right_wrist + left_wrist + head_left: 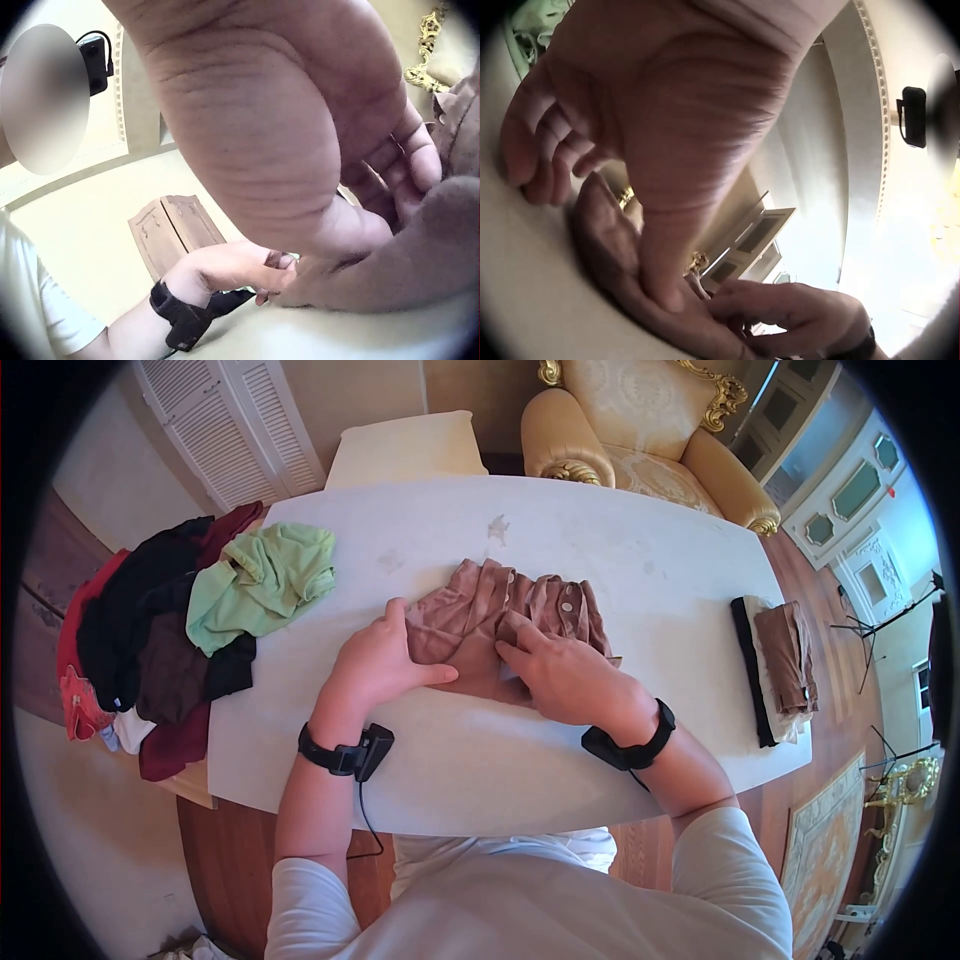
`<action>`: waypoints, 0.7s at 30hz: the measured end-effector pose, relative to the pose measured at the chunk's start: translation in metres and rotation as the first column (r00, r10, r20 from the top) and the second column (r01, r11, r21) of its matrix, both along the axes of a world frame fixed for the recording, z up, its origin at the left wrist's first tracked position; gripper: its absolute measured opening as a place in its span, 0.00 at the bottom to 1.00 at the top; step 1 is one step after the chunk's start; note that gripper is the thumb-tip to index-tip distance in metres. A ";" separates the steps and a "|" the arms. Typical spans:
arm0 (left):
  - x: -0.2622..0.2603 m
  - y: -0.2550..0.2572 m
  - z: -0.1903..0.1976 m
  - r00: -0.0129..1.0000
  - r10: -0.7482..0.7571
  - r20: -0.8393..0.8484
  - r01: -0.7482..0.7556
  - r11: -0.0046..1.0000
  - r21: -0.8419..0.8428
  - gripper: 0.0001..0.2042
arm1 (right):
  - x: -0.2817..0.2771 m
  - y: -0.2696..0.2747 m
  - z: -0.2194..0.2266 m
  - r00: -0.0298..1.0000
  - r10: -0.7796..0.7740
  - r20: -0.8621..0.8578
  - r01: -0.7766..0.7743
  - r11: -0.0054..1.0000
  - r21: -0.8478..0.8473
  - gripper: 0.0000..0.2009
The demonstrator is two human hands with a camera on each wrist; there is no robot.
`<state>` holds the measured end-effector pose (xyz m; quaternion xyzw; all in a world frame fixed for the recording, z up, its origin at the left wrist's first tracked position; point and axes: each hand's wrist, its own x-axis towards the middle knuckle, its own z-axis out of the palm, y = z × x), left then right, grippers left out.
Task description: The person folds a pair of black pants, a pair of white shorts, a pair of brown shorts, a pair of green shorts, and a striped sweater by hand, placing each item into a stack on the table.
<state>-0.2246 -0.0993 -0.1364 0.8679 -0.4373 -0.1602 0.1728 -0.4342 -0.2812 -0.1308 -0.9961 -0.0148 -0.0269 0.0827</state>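
A brown garment (470, 625) with buttons lies bunched on the white table, in front of the person. At its left edge is the left hand (380, 660), thumb laid on the cloth and fingers at its far side. The right hand (575, 675) pinches a fold near the middle of the garment between thumb and fingers. In the left wrist view the left thumb presses on the brown cloth (615, 240), with the other fingers slightly bent beside it. The right wrist view has the right thumb and fingertips in the brown cloth (405, 262).
On the table's (450, 780) left side lies a heap of dark and red clothes (150, 630) with a green garment (262, 585) on top. Folded clothes (785, 660) lie in a stack at the right edge. Beyond the table stand a gold armchair (640, 430) and a cream seat (405, 450).
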 end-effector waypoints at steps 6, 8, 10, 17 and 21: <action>-0.001 -0.002 0.002 0.995 0.048 -0.083 -0.048 0.999 -0.007 0.58 | -0.001 -0.003 -0.009 0.989 0.024 0.149 -0.026 1.000 0.010 0.22; -0.003 -0.005 0.009 0.985 0.077 -0.153 -0.079 0.997 -0.009 0.56 | -0.002 -0.003 -0.010 0.988 0.000 0.155 -0.003 1.000 0.024 0.24; -0.004 -0.007 0.013 0.981 0.087 -0.175 -0.088 0.996 0.001 0.55 | 0.000 0.001 -0.010 0.997 -0.051 0.053 0.048 0.997 0.064 0.28; 0.008 -0.010 -0.025 0.979 0.032 -0.200 -0.070 0.980 -0.187 0.49 | 0.008 0.003 -0.020 0.994 -0.103 0.036 0.097 0.985 0.140 0.29; 0.029 -0.011 -0.033 0.891 0.028 -0.453 -0.154 0.957 -0.244 0.42 | 0.008 0.006 -0.017 0.996 -0.088 0.032 0.072 0.934 0.350 0.29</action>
